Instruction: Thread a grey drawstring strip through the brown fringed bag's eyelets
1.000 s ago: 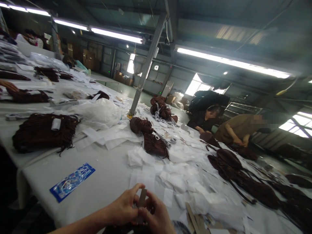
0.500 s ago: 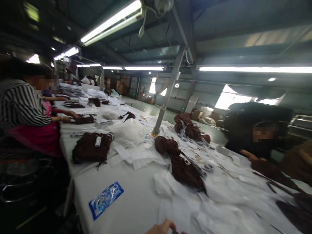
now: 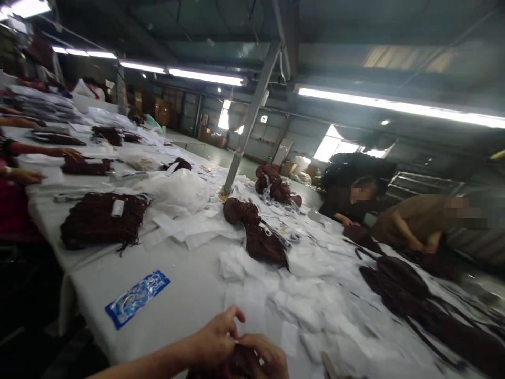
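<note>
At the bottom of the view, over the table's near side, my left hand (image 3: 216, 338) and my right hand (image 3: 270, 351) meet fingertip to fingertip. Beneath them is a dark brown bag (image 3: 232, 367), mostly cut off by the lower edge. My right hand is closed on its upper part. The left hand's fingers are bent in a pinch near the bag's top, one finger raised. A tiny white bit shows between the fingertips, too small to name. To the left lies a blue printed packet (image 3: 137, 299), apart from both hands.
White paper sheets (image 3: 252, 287) cover much of the white table (image 3: 177, 287). A fringed brown bag (image 3: 104, 221) lies left, another brown bundle (image 3: 264, 242) ahead. Strapped brown bags (image 3: 406, 284) lie right. A slanting post (image 3: 252, 121) rises behind. Co-workers sit at both sides.
My view has swung right and down, so the scene sits further left. Both hands and the brown bag now show at the bottom, where only fingers showed before.
</note>
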The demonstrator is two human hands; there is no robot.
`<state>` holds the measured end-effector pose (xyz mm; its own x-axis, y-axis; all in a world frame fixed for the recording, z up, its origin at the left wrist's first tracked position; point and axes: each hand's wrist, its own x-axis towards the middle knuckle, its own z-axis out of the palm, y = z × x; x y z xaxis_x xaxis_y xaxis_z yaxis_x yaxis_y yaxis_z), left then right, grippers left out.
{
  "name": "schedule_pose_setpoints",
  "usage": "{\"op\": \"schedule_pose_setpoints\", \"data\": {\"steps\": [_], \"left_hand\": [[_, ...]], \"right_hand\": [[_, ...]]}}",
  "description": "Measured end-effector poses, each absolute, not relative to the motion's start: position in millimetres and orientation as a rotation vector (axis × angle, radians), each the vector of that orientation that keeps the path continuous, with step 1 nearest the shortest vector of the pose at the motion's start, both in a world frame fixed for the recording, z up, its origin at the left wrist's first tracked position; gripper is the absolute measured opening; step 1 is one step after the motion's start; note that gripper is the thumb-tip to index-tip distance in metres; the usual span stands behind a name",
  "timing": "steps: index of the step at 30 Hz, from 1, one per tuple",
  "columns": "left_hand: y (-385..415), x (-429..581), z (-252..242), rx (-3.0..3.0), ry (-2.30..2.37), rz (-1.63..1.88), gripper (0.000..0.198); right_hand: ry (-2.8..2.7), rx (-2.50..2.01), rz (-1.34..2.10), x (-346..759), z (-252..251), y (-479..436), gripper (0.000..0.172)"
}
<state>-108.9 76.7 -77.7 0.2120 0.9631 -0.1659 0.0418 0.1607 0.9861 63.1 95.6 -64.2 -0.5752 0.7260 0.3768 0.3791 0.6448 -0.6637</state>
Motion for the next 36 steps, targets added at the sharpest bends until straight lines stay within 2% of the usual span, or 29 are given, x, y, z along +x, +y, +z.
{"op": "schedule_pose_setpoints", "data": {"steps": [5, 17, 22, 31, 33, 36], "left_hand": [[81, -114, -74, 0.795, 0.911, 0.894, 0.056], [85, -125, -64, 0.657, 0.854, 0.838, 0.054], [91, -123, -75, 0.557, 0.900, 0.829, 0.054], [90, -119, -69, 0.457, 0.879, 0.867, 0.033], [90, -116, -68, 0.506, 0.892, 0.884, 0.025], [85, -117, -62, 0.641, 0.940, 0.943, 0.018]], "right_hand": [[-2.355, -0.716, 0.547, 58, -45, 96, 0.022], [-2.413, -0.623, 0.773, 60, -26, 101, 0.023], [-2.634, -0.396, 0.448, 62, -28, 112, 0.024], [-2.633, -0.261, -0.069, 62, -30, 112, 0.024], [-2.579, -0.330, -0.068, 63, -34, 113, 0.027], [-2.563, -0.526, 0.119, 65, -38, 113, 0.030]]}}
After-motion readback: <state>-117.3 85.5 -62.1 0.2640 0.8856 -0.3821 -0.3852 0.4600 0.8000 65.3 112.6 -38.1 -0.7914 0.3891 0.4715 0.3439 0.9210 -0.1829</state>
